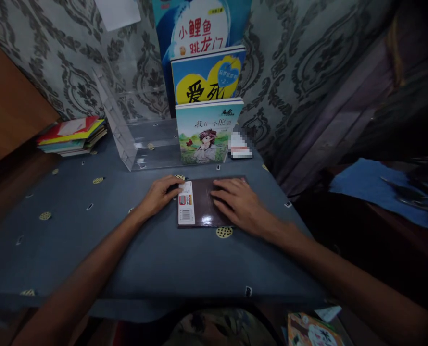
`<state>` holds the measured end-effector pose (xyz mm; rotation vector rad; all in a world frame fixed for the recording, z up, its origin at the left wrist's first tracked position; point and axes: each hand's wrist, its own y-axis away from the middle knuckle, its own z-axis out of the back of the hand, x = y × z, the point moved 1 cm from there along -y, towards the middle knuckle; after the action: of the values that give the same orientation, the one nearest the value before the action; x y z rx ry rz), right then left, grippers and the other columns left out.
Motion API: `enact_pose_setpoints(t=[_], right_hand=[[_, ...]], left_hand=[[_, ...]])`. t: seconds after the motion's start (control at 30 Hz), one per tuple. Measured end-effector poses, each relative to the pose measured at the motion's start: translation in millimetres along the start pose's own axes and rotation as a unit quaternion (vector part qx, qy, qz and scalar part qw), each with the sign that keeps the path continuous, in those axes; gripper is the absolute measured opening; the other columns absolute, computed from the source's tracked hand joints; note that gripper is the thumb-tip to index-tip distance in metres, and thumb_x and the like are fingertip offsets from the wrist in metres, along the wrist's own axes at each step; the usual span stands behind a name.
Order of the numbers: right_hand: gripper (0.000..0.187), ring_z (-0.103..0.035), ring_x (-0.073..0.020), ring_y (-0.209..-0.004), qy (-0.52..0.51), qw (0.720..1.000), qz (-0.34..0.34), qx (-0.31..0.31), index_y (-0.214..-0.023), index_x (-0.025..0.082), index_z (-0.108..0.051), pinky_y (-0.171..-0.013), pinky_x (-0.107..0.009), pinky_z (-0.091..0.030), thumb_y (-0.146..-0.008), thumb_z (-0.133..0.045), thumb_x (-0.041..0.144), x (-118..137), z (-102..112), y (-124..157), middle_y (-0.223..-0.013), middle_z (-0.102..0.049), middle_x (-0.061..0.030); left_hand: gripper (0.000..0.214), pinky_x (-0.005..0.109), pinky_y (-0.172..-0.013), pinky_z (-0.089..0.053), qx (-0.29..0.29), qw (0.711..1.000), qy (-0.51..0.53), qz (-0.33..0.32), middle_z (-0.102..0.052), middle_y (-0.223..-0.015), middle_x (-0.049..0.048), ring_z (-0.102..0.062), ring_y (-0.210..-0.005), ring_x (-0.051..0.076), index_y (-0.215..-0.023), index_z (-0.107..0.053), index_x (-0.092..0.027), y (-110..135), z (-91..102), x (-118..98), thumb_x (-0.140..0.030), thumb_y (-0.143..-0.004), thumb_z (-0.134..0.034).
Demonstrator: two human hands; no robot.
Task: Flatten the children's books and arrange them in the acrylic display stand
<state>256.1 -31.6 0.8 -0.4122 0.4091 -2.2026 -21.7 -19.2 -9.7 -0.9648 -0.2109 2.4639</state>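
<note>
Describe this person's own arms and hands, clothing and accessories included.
The left hand and right hand are ungloved, with no ring, watch or bracelet visible. Both forearms are bare, with no sleeve showing. Patterned cloth, apparently clothing, shows at the bottom edge, too dim to describe further.

Dark brown book (204, 204), blue-grey tablecloth (163, 269) with black-dotted yellow ovals (224, 232)
</note>
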Motion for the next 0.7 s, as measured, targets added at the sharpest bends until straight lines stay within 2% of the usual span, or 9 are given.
enact_pose_setpoints(t=[0.1, 0.23, 0.33, 0.47, 0.7], right_hand=[[0.033, -0.058, -0.0277, -0.111, -0.019, 0.997, 0.055, 0.046, -0.122, 0.017, -0.069, -0.096, -0.046, -0.049, -0.104, -0.042, 0.024, 24.3, -1.9, -19.3, -0.119, -0.067, -0.0145], [0.030, -0.054, -0.0265, -0.099, 0.019, 0.994, 0.053, 0.093, -0.125, 0.014, -0.063, -0.086, -0.041, -0.046, -0.104, -0.043, 0.021, 42.2, -13.9, -42.7, -0.111, -0.063, -0.0144], [0.031, -0.051, -0.0274, -0.101, 0.052, 0.994, 0.039, 0.090, -0.128, 0.012, -0.060, -0.087, -0.041, -0.042, -0.105, -0.043, 0.023, 45.3, -21.9, -54.0, -0.111, -0.062, -0.0148], [0.035, -0.051, -0.0281, -0.102, 0.069, 0.992, -0.003, 0.107, -0.131, 0.012, -0.059, -0.088, -0.041, -0.040, -0.105, -0.048, 0.032, 46.0, -22.6, -60.9, -0.111, -0.062, -0.0146], [0.036, -0.052, -0.0287, -0.102, 0.084, 0.990, -0.037, 0.104, -0.128, 0.014, -0.063, -0.086, -0.040, -0.041, -0.104, -0.051, 0.039, 39.6, -20.4, -57.2, -0.109, -0.061, -0.0135]], left_hand=[[0.023, 0.039, -0.096, -0.054, -0.029, 1.000, 0.004, 0.000, -0.076, -0.113, 0.0062, -0.070, -0.106, 0.021, -0.115, -0.071, -0.022, -2.8, -2.8, 1.2, -0.021, -0.095, -0.058], [0.027, 0.039, -0.099, -0.054, -0.052, 0.999, -0.011, 0.010, -0.076, -0.116, 0.0059, -0.070, -0.108, 0.021, -0.118, -0.069, -0.022, -1.9, -4.5, 0.8, -0.018, -0.094, -0.058], [0.030, 0.039, -0.098, -0.055, -0.059, 0.998, -0.032, 0.011, -0.076, -0.114, 0.0054, -0.070, -0.108, 0.021, -0.121, -0.067, -0.022, 0.1, -5.3, -0.3, -0.016, -0.094, -0.055], [0.029, 0.039, -0.098, -0.055, -0.068, 0.997, -0.042, -0.004, -0.075, -0.114, 0.0066, -0.070, -0.108, 0.020, -0.120, -0.066, -0.021, 2.2, -6.5, -2.0, -0.018, -0.097, -0.049], [0.026, 0.042, -0.096, -0.054, -0.061, 0.995, -0.076, -0.003, -0.074, -0.114, 0.0080, -0.068, -0.106, 0.024, -0.119, -0.066, -0.021, 4.0, -5.7, -7.7, -0.022, -0.095, -0.055]])
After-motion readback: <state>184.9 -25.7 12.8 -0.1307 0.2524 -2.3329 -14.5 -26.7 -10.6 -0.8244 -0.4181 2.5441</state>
